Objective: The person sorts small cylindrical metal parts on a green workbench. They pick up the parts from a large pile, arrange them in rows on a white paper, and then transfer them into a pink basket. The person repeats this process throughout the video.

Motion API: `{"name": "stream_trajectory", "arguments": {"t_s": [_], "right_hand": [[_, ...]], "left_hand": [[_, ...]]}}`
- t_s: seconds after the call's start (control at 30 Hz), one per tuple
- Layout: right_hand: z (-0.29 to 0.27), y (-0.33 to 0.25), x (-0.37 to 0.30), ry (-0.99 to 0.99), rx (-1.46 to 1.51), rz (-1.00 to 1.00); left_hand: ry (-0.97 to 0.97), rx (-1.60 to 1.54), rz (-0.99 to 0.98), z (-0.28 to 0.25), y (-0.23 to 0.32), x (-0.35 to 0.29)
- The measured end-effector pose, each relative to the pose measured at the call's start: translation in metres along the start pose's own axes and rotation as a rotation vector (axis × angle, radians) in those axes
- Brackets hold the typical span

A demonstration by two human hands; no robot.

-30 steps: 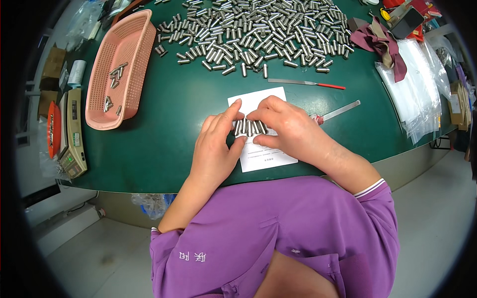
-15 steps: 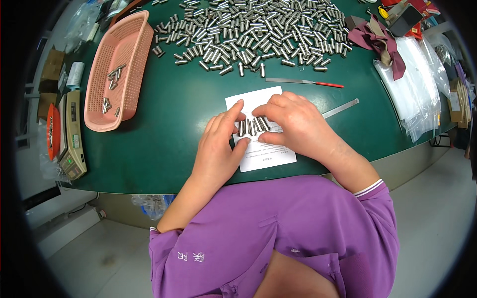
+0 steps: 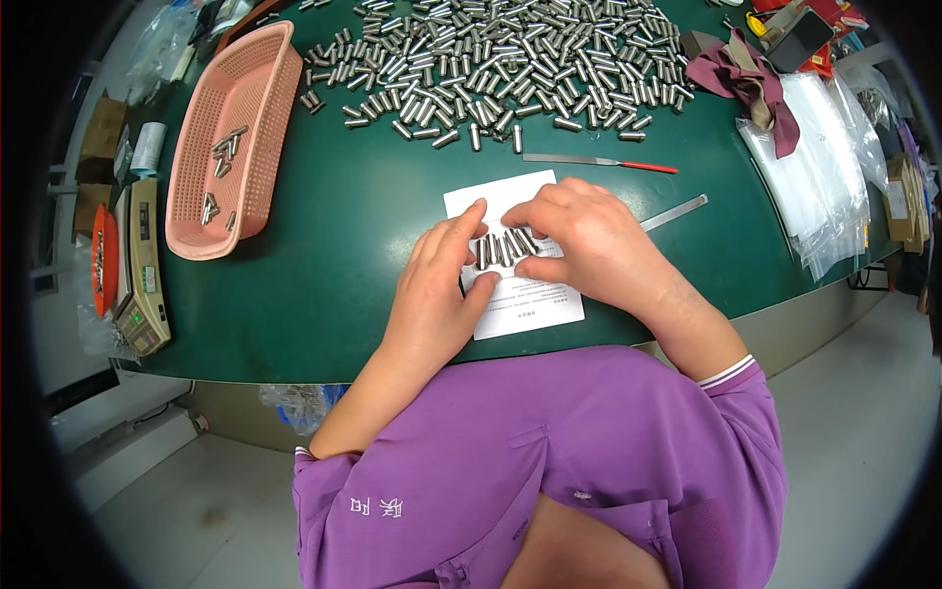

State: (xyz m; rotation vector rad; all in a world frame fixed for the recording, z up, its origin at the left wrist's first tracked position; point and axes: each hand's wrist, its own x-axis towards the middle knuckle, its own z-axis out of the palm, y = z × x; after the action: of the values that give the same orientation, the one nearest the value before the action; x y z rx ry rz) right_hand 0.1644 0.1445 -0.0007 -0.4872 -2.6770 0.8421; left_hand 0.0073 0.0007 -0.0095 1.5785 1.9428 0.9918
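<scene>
Between my two hands, a short row of shiny metal pins (image 3: 505, 249) stands side by side over a white printed sheet (image 3: 530, 312). My left hand (image 3: 440, 265) holds the row's left end, with fingers above and thumb below. On the other end, my right hand (image 3: 581, 236) grips the pins between curled fingers and thumb. Some of the pins lean at differing angles, and the fingertips partly cover the end ones. Whether the pins touch the paper, I cannot tell.
A large heap of similar pins (image 3: 510, 69) covers the far table. At left are a pink basket (image 3: 186, 236) holding several pins and a scale (image 3: 145, 265). A red-handled file (image 3: 589, 160), a metal strip (image 3: 677, 211), plastic bags (image 3: 805, 177) and a maroon cloth (image 3: 751, 83) lie right.
Both hands and the row of pins have shifted very slightly to the right, and the pins' lean has changed a little. The surrounding things stay in place.
</scene>
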Motion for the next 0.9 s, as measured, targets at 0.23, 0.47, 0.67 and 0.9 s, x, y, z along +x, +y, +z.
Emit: {"name": "stream_trajectory", "arguments": {"t_s": [0.23, 0.47, 0.67, 0.9], "right_hand": [[-0.008, -0.002, 0.001, 0.002, 0.104, 0.006], [-0.033, 0.029, 0.005, 0.308, -0.101, 0.24], [-0.032, 0.046, 0.001, 0.232, -0.211, 0.324], [-0.039, 0.027, 0.008, 0.233, 0.347, 0.34]], "left_hand": [[0.027, 0.131, 0.019, 0.003, -0.004, 0.002], [0.077, -0.127, -0.006, 0.001, -0.009, 0.002], [0.086, -0.474, -0.139, 0.002, -0.022, 0.001], [0.083, -0.727, -0.193, 0.002, -0.027, 0.002]]}}
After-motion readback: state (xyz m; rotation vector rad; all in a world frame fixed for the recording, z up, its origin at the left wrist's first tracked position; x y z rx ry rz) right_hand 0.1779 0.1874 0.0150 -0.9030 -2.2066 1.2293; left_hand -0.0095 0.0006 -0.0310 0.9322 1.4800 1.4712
